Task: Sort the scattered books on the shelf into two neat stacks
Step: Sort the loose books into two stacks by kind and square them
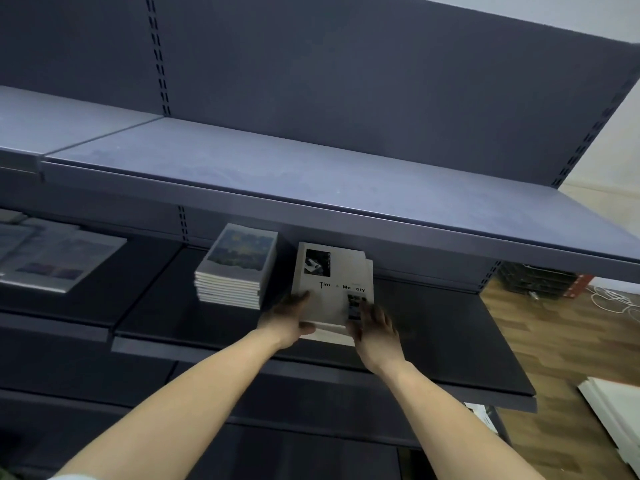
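White-covered stack [329,282] lies on the shelf [433,334], blue-covered stack [239,265] just left of it. Left hand [289,322] grips its near-left corner; right hand [375,327] lies open on its near-right corner.

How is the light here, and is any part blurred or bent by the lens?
Head view: upper shelf lit, lower shelf in its shadow, so left hand and right hand look dark; white book title legible; far-left books soft; edges bent by wide lens.
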`<state>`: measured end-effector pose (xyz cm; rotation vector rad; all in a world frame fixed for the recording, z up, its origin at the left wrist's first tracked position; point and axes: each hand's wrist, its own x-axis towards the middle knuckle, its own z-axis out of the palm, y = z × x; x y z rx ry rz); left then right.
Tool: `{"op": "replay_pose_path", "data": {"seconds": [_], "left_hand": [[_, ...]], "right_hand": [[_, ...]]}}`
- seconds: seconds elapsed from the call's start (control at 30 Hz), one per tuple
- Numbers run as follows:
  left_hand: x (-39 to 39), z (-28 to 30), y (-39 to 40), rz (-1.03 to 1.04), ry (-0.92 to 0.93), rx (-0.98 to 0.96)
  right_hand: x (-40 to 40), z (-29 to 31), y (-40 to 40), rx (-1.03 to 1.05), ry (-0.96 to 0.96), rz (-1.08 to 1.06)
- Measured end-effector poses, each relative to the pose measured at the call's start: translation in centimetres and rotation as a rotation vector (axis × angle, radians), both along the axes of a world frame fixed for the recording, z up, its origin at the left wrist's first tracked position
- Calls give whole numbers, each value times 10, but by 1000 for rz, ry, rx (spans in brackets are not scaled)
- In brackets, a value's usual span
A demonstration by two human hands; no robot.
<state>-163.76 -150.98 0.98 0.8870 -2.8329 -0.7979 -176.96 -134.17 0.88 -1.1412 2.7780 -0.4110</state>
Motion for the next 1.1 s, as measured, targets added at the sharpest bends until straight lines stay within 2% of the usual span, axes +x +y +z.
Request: {"op": "replay_pose_path", "data": {"seconds": [0.2,0.37,0.57,0.67,0.8,0.97,1.1], "left_hand": [[-10,-6,-1,61,46,-54],[-8,-19,4,64,151,-96],[-3,-18,1,15,260,-122],[-4,-14,-3,-11,228,-151],[-8,-6,-4,-8,92,-186],[-17,5,8,3,-169,-319],[-19,-5,20,2,-172,-315]], "right_hand": [[-10,-5,-5,-21,-174,54],[-29,8,-9,-171,-258,62],[-47,17,-14,-125,-348,101],[-55,18,-15,-70,-285,144],[-55,18,-16,-52,-206,192],[-43,16,-17,131,187,252],[-25,1,-23,162,273,341]]}}
